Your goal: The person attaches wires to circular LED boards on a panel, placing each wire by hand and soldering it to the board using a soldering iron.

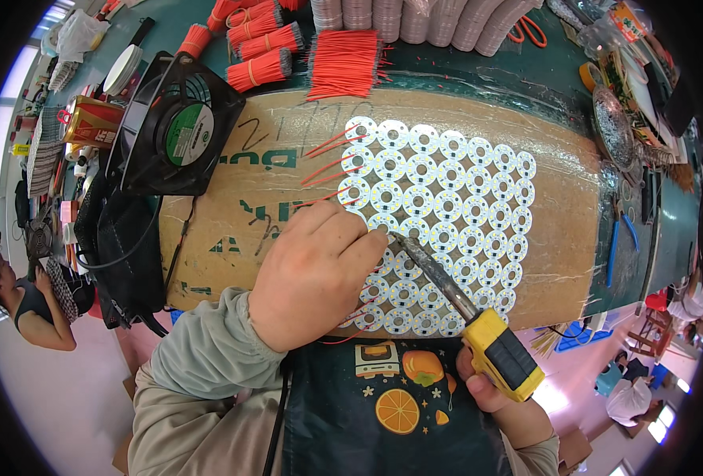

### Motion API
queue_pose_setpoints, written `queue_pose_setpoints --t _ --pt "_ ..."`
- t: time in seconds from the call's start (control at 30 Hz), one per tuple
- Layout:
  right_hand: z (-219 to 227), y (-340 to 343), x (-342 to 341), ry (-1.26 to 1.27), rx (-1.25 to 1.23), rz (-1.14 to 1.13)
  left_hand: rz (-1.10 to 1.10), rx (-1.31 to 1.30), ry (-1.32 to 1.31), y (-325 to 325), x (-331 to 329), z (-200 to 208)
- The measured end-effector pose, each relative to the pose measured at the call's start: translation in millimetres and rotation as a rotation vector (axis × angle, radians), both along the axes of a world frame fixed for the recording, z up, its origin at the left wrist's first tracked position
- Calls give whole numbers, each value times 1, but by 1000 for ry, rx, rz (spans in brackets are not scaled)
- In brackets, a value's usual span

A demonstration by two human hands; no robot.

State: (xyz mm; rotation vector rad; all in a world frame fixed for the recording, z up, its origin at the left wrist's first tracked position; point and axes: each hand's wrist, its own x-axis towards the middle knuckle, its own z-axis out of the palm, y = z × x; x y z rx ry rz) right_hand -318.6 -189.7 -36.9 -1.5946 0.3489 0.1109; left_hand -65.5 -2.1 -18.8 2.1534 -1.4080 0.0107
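My right hand grips a soldering iron by its yellow and black handle. The iron's tip meets the round white LED boards, which lie in close rows on a sheet of cardboard. Beside that tip my left hand is closed, thumb and fingertips pressed together over the left column of boards. What it pinches is hidden. Red wires stick out to the left from several boards in that column, above and below my left hand.
A black fan stands at the cardboard's left. Bundles of red wires and stacked grey discs line the far side. Blue-handled pliers lie at the right. A dark apron covers my lap. Another person sits at far left.
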Motion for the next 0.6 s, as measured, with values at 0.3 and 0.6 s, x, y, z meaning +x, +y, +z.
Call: queue_pose_setpoints --t 0.3,0.6 --pt "-2 -7 -8 -170 155 -145 2 -5 -4 -2 -1 0" --pt "6 -47 15 -353 90 -515 -44 44 13 1 15 19"
